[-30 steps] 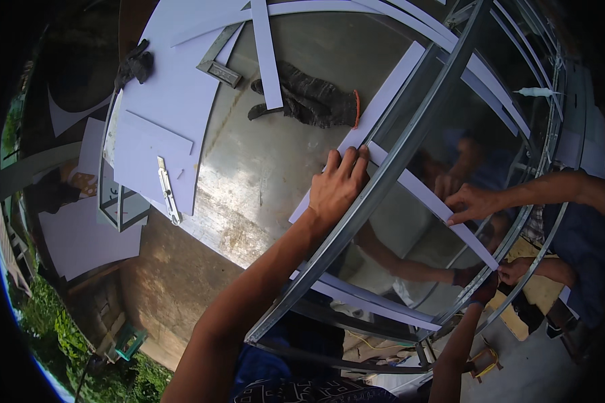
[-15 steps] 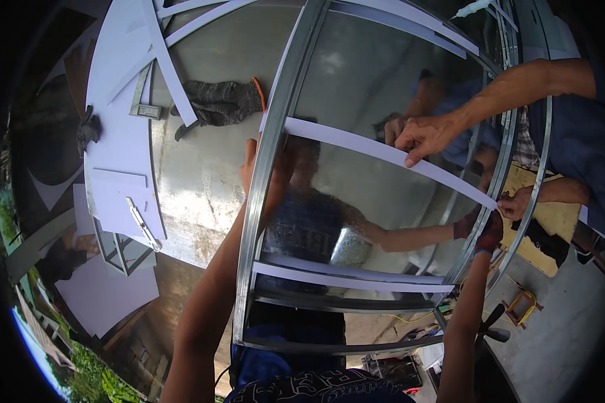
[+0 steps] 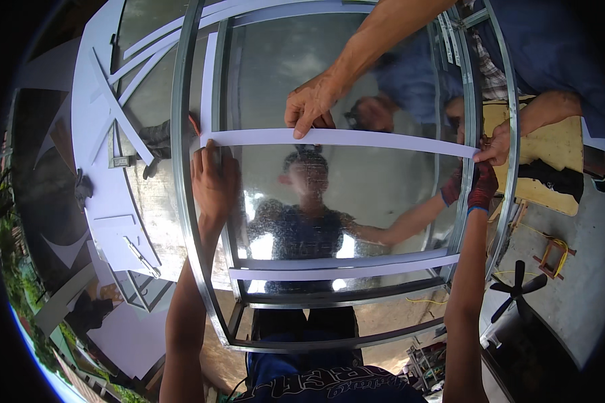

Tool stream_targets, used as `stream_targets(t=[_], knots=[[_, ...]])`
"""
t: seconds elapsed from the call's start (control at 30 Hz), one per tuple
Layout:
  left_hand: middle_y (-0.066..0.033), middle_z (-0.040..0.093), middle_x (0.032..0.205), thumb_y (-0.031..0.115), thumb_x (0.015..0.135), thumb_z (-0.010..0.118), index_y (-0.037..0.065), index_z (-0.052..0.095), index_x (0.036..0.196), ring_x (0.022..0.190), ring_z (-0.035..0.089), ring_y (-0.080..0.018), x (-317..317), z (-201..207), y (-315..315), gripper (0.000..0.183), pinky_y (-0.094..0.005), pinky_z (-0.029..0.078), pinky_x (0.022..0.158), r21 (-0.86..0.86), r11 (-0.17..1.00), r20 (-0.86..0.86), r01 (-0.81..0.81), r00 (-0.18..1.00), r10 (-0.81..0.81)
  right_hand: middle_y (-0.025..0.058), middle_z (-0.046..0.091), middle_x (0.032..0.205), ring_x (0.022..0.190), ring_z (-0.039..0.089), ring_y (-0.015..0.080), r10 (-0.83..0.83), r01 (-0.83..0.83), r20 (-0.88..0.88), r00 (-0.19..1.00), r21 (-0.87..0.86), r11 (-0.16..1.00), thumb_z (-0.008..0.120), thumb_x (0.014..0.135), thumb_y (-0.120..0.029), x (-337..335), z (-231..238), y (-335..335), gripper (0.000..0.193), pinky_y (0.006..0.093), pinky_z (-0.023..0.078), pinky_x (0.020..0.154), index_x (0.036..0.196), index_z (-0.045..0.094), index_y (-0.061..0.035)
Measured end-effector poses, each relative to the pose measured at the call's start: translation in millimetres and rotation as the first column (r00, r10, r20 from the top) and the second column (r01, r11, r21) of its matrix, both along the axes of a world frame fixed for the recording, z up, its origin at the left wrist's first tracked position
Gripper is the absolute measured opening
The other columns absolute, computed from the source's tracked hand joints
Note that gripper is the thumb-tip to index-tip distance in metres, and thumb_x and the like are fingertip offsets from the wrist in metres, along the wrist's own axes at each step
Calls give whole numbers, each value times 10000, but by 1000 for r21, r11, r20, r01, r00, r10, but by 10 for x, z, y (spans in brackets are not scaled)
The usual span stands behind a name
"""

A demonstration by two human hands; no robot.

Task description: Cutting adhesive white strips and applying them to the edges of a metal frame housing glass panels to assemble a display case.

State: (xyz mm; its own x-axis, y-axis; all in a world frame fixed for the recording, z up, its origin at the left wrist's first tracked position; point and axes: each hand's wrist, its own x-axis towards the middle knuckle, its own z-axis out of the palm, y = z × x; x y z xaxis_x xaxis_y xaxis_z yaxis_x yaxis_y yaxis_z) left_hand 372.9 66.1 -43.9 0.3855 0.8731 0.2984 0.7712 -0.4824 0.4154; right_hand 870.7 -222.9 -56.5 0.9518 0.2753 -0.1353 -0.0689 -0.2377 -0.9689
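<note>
A long white strip (image 3: 376, 140) lies across the shiny panel (image 3: 356, 201) of a metal frame (image 3: 186, 127). My bare left hand (image 3: 212, 181) is at the strip's left end, fingers curled, a fingertip against it. My right hand (image 3: 482, 187), in a dark red glove, is closed around the frame's right bar, just below the strip's right end. Another person's hand (image 3: 312, 101) presses the strip left of its middle. That person's other hand (image 3: 496, 144) pinches its right end. A second white strip (image 3: 343, 270) crosses the frame nearer me.
Left of the frame, a white sheet (image 3: 91, 144) carries loose strips (image 3: 124, 117), a dark glove (image 3: 158, 138), a metal square (image 3: 119, 161) and a utility knife (image 3: 141, 256). At right are a yellowish board (image 3: 551, 181) and a black fan (image 3: 516, 290).
The frame now sits further left and straighter in view. My left hand has come from the frame's left bar to the strip's end. The other person's pressing hand has moved left along the strip.
</note>
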Motion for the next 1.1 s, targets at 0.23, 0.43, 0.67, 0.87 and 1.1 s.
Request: stream_targets(t=[0.23, 0.43, 0.67, 0.87, 1.1], knots=[[-92, 527, 1067, 261, 879, 629, 18, 415, 1324, 657, 508, -124, -711, 47, 88, 550, -266, 454, 547, -525, 851, 329, 2, 923, 201, 57, 656, 1023, 935, 599, 151, 134, -134, 7, 991, 133, 982, 620, 838, -136, -358, 20, 286, 297, 289, 451, 874, 1095, 654, 10], [-53, 595, 920, 604, 931, 366, 20, 565, 1167, 717, 518, -109, -922, 771, -113, 660, -245, 409, 587, -752, 656, 330, -63, 825, 458, 74, 630, 1040, 930, 593, 192, 5, 5, -155, 988, 69, 998, 595, 878, -282, -130, -422, -263, 354, 326, 479, 835, 1112, 614, -18], [-75, 550, 738, 489, 964, 399, 1, 509, 945, 567, 512, -150, -945, 1038, -669, 501, -252, 421, 510, -635, 772, 353, -11, 885, 303, 127, 614, 1097, 1026, 578, 305, 135, 26, 357, 924, -411, 911, 626, 839, -196, -1238, 106, -45, 367, 388, 459, 884, 1180, 566, -74], [-123, 508, 589, 410, 893, 599, 36, 420, 750, 513, 529, -301, -672, 841, -725, 439, -424, 423, 515, -265, 885, -142, -382, 924, 356, 131, 502, 1279, 1234, 445, 329, 585, -303, 608, 536, -508, 806, 707, 727, -197, -1771, 1438, -285, 584, 439, 385, 1003, 1266, 499, -111], [-105, 504, 532, 635, 834, 535, -50, 528, 735, 430, 513, -163, -597, 988, -656, 692, -299, 398, 399, -655, 672, 90, -346, 848, 523, 222, 525, 1231, 1158, 496, 372, 340, -32, 277, 899, -731, 681, 756, 703, -372, -957, 1064, -889, 718, 409, 421, 957, 1264, 483, -17]])
